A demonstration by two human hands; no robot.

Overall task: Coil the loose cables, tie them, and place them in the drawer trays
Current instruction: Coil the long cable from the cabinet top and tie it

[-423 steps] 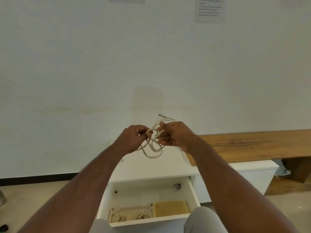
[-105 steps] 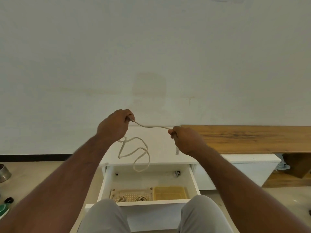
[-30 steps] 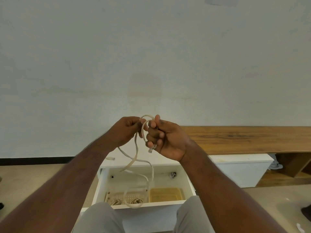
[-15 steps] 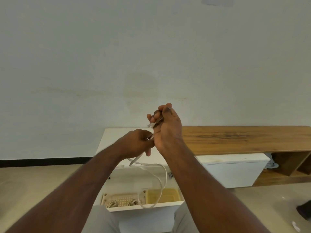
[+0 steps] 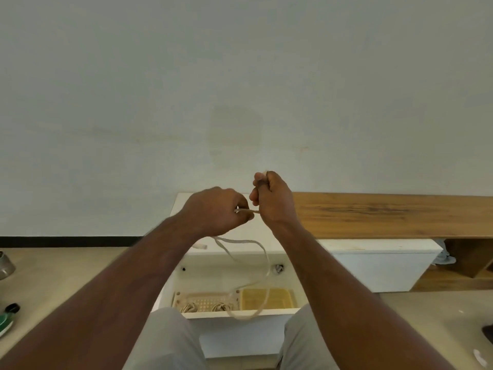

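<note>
Apparently unbranded cable (image 5: 262,256), both hands (image 5: 218,209) gripping.

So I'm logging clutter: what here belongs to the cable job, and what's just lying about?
Job: cable, left hand, right hand, open drawer, beige tray, yellow tray.
Lying about: metal pot, green bottle, wooden bench.

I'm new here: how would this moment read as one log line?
left hand: grips cable | right hand: grips cable | slack hangs over drawer
</note>
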